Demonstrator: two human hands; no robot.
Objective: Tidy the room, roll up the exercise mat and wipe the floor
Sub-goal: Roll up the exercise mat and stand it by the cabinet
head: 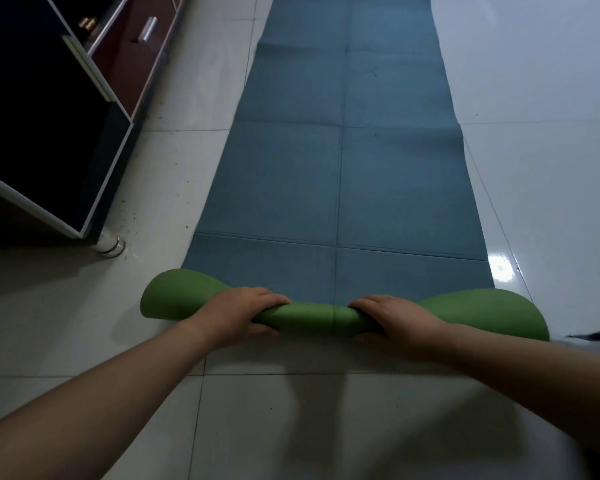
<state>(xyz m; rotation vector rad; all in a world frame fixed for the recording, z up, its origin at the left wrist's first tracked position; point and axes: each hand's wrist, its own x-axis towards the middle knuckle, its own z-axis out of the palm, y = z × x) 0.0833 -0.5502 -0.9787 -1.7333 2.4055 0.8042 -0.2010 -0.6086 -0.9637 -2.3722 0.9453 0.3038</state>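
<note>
At far left a dark cabinet (49, 116) stands on a short round foot (111, 244). The tiled floor (174, 168) just beside it is speckled with grit, so the wiping is not yet done.

The exercise mat (343, 168) lies flat on the floor ahead of me, blue side up, running away from me toward the top of the view. Only its near end is turned over, showing the green underside as a small roll.

My left hand (238, 311) grips that roll left of its middle, fingers curled over the top and thumb tucked beneath. Outside my grip the green end flares out loose and wide. My right hand (392, 322) holds the roll the same way, right of the middle, and the end beyond it flares too.

The mat looks soft, light and springy. It pinches tight where I squeeze and balloons where I don't, and the creases across the blue face suggest it bends easily. I judge my hands are too close together; taking hold farther out toward each edge should keep the roll even. The surface looks matte and grippy, so slipping seems unlikely, but I'd expect it to spring open if let go.

To the right, the floor is glossy with a bright glare patch (501, 268).
</note>
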